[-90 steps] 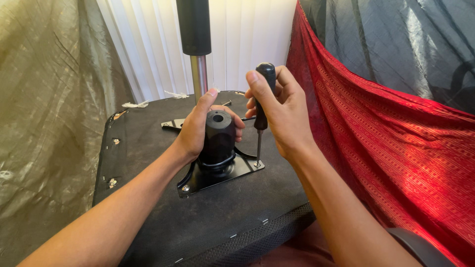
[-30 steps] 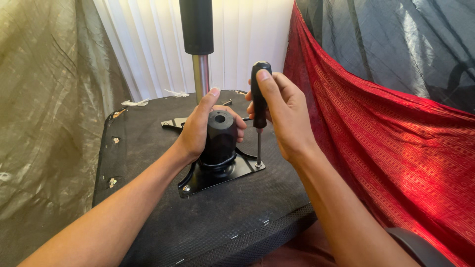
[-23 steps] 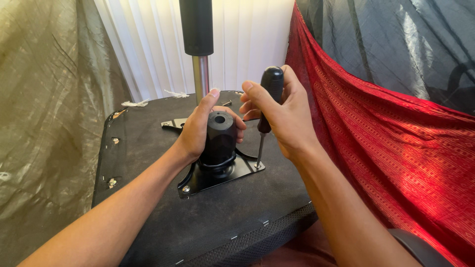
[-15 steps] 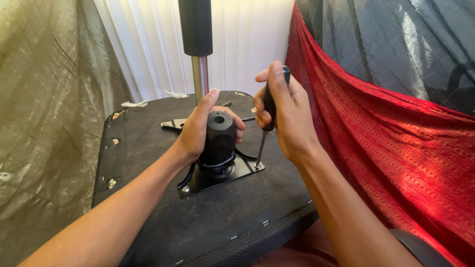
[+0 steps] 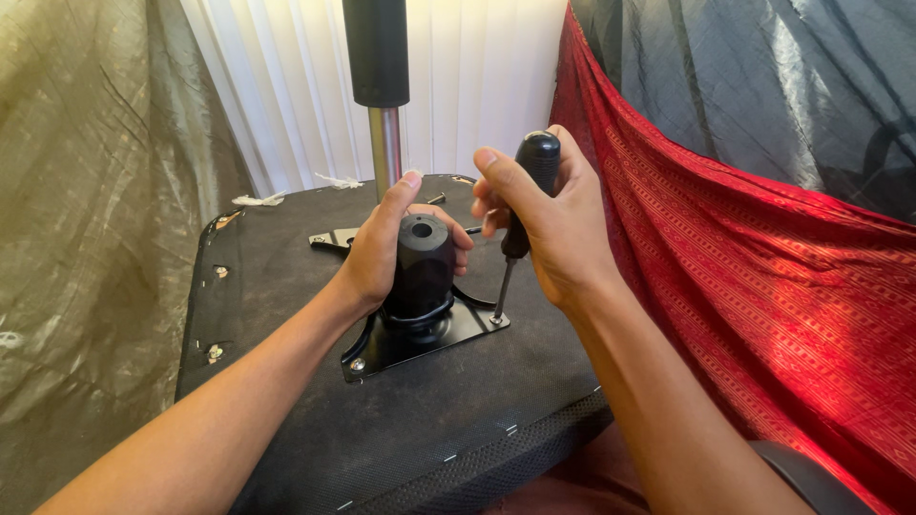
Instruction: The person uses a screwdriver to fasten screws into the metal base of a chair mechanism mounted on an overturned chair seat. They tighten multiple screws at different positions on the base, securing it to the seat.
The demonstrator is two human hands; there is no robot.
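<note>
A black metal mounting plate with a round black hub lies on the fabric underside of a chair seat. My left hand wraps around the hub from the left. In my right hand is a black-handled screwdriver, held nearly upright. Its metal tip rests on a screw at the plate's right corner. Another screw shows at the plate's front left corner.
A black and chrome gas-lift column stands behind the hub. A second metal bracket lies on the seat's far side. Red patterned cloth hangs on the right, olive cloth on the left, white blinds behind.
My right hand has shifted its grip around the screwdriver handle, turning back and forth, while the tip stays at the plate's right corner. My left hand has kept still on the hub.
</note>
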